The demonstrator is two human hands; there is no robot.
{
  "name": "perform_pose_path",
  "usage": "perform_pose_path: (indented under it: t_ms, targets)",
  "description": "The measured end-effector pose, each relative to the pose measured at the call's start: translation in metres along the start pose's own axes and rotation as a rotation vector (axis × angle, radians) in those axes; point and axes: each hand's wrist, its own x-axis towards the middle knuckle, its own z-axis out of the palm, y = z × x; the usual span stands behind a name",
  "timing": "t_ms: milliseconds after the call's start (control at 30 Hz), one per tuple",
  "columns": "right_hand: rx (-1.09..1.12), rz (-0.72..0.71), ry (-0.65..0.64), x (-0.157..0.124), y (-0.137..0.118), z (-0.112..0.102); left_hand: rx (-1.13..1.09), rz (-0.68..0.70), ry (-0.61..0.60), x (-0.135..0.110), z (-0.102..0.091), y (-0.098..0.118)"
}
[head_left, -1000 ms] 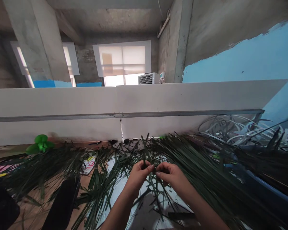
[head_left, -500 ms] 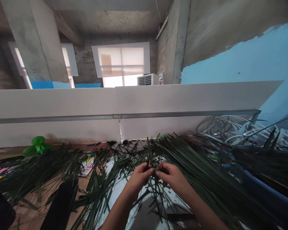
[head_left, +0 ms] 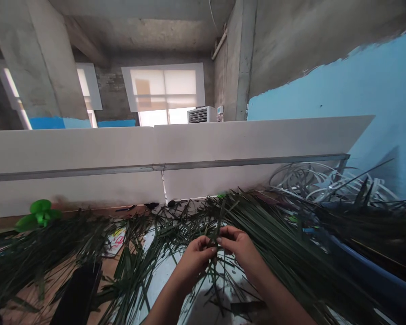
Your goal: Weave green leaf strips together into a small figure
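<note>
My left hand [head_left: 198, 258] is closed in a pinch on narrow green leaf strips [head_left: 220, 215], thumb against the bent fingers. Close beside it, my right hand [head_left: 239, 246] pinches the same strips, its fingertips almost touching the left ones. Two strip ends cross and stick up above the fingers. How the strips are folded between the hands is too small and dark to make out. Below the hands, loose cut leaf bits lie scattered on a white surface [head_left: 162, 266].
Long green leaves [head_left: 267, 230] lie in a thick bundle at the right, with more leaf piles [head_left: 64, 234] at the left. A black long object [head_left: 77, 293], a green plastic piece [head_left: 40, 213], a blue tub [head_left: 362, 259] and coiled white strips [head_left: 311, 180] surround the work. A white panel [head_left: 223, 140] stands behind.
The view has turned slightly right. My right hand has moved up a little beside the left, and the leaf strips now cross above the fingers.
</note>
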Motion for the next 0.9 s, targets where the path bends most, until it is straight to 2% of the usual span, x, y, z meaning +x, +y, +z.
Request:
perform_pose_path:
  t_ms: [100,300,500,767,900]
  targets:
    - [-0.015,-0.012,-0.007,-0.001,0.0,0.002,0.007,0.047,0.046,0.002,0.003,-0.003]
    - [-0.007,-0.094,0.191,0.009,0.002,-0.014,-0.025,0.06,-0.08,0.002,0.008,-0.012]
    - [0.037,-0.143,0.311,0.014,0.003,-0.025,0.008,0.035,-0.108,0.002,0.007,-0.01]
    - [0.121,-0.119,0.387,0.016,0.003,-0.029,0.025,-0.016,-0.114,-0.004,0.005,0.001]
    - [0.159,-0.074,0.35,0.017,0.002,-0.031,-0.041,-0.069,-0.081,0.0,0.001,-0.003]
